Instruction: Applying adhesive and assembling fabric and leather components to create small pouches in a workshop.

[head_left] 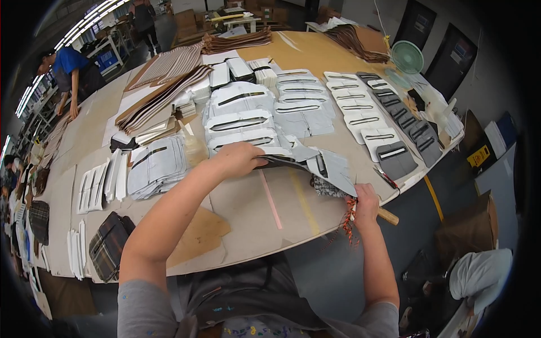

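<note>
A cloth panel [335,170] with pale grey backing and a dark slit is stretched above the near table edge. My left hand [239,160] is closed on its dark left edge, fingers partly hidden. My right hand [367,204] grips its lower right corner. Black-and-white woven cloth [328,188] shows under that corner. Orange-red threads [348,219] dangle beside my right fingers. A wooden handle [388,216] sticks out past that hand; I cannot tell whether it is held. Stacked pale panels [239,121] with slits lie just beyond my left hand.
Rows of white [362,120] and dark grey slit pieces [403,118] line the table's right. Red-handled scissors [386,177] lie near that edge. Striped brown cloth [169,65] is piled at the back left. A plaid piece [111,245] overhangs the front left. Another person [73,70] bends over the far left side.
</note>
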Demonstrator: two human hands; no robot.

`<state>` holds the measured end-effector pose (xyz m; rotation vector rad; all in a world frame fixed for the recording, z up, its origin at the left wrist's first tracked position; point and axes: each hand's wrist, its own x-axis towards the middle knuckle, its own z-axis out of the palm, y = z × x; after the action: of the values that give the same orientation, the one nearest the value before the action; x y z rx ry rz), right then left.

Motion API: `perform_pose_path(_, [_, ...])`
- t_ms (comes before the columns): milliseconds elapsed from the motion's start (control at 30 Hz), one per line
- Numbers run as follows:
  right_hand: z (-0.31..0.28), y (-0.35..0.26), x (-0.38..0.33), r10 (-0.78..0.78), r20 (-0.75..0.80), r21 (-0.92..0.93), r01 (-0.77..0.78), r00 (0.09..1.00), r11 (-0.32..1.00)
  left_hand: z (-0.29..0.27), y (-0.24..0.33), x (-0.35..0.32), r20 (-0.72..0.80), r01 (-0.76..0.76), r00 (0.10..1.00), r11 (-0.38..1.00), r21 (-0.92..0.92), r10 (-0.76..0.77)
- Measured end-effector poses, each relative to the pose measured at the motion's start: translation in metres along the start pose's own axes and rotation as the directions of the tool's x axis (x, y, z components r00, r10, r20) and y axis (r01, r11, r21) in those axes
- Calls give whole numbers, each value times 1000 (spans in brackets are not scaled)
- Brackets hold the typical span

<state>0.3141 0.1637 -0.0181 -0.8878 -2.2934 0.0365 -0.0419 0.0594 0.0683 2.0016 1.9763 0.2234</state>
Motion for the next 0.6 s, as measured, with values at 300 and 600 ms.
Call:
perform_pose_path(300, [2,8,-4,170,-90,9,-170,981,985,15,81,-39,209,-148,973,966,211,103])
perform_pose_path(600, [23,6,7,275,-149,31,-274,950,961,131,145,0,-248,-403,878,912,79,409])
